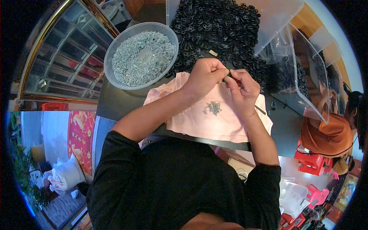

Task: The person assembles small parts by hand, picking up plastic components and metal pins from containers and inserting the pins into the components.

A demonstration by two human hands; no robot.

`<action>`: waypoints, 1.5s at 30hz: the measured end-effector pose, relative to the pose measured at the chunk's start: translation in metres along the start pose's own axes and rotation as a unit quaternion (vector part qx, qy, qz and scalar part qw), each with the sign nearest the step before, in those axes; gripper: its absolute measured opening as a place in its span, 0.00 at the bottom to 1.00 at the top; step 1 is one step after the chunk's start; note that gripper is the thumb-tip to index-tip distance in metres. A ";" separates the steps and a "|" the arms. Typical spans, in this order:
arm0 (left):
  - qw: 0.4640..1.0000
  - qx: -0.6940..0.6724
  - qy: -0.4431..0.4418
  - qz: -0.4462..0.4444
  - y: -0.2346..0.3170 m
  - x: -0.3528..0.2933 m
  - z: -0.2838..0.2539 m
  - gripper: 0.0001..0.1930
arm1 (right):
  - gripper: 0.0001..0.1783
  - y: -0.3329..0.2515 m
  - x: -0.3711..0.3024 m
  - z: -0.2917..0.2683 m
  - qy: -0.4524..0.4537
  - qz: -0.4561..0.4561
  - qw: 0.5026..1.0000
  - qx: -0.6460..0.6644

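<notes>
My left hand [208, 78] and my right hand [244, 89] meet above a pale pink cloth [184, 123]. Fingertips of both hands pinch a small black piece [228, 72], which they mostly cover; its exact shape is hidden. Below them, on the cloth, lies a little heap of metal screws [214, 108]. Just beyond my hands spreads a large pile of black plastic parts with oval holes [214, 28]. To the left stands a round clear tub [109, 71] full of silvery screws [134, 50].
A thin dark rod [260, 110] lies by the cloth's right edge, and a small tan piece [213, 53] beside the black pile. Clear plastic bins [299, 76] stand at the right. Past the dark table [126, 101] a person in orange [327, 134] sits near red stools [312, 161].
</notes>
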State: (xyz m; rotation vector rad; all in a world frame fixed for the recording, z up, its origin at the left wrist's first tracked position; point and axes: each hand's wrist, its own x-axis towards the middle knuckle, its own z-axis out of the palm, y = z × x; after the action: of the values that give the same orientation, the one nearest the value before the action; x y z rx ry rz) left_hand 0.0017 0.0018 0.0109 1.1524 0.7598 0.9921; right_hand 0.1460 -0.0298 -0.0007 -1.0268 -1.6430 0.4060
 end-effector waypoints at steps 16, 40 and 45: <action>0.992 0.103 0.055 0.050 -0.007 0.023 -0.015 0.05 | 0.14 -0.014 0.063 -0.192 0.214 -0.021 0.910 -0.354; 0.859 0.386 -0.275 0.195 -0.002 0.005 -0.012 0.03 | 0.07 0.022 0.019 -0.034 -0.214 -0.047 0.897 -0.383; 0.788 0.523 -0.289 0.146 -0.004 -0.008 -0.001 0.01 | 0.04 0.016 0.016 -0.034 -0.078 0.027 0.972 -0.220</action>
State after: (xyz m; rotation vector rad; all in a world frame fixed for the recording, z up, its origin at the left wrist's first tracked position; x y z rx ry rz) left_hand -0.0013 -0.0060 0.0072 2.4650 0.6116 0.3183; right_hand 0.1836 -0.0164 0.0093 -1.3979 -1.8984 0.1599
